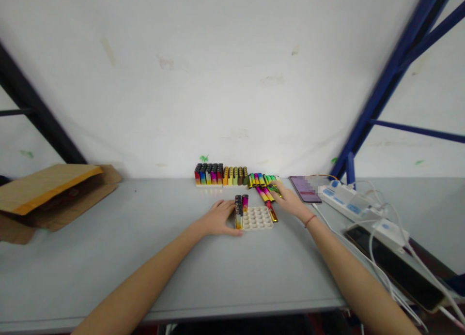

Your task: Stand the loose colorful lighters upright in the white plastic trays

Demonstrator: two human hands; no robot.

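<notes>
A pale tray (pixel 258 220) with rows of round holes lies on the table. Several lighters with black tops (pixel 239 214) stand upright along its left side, beside a pink-and-yellow lighter (pixel 245 203). My left hand (pixel 217 220) curves around the tray's left end, thumb along the near edge and fingers by the standing lighters. Behind and right of the tray, my right hand (pixel 286 199) closes its fingertips on a shiny green-and-yellow lighter (pixel 275 188) in a loose pile. Its fingers partly hide that lighter. A red-and-gold lighter (pixel 271 212) lies against the tray's right edge.
Filled racks of dark-topped lighters (pixel 209 174) and yellow lighters (pixel 235 175) stand by the wall. An open paper bag (pixel 54 190) lies left. On the right are a phone (pixel 305 190), a power strip (pixel 363 209), white cables and a dark phone (pixel 394 267).
</notes>
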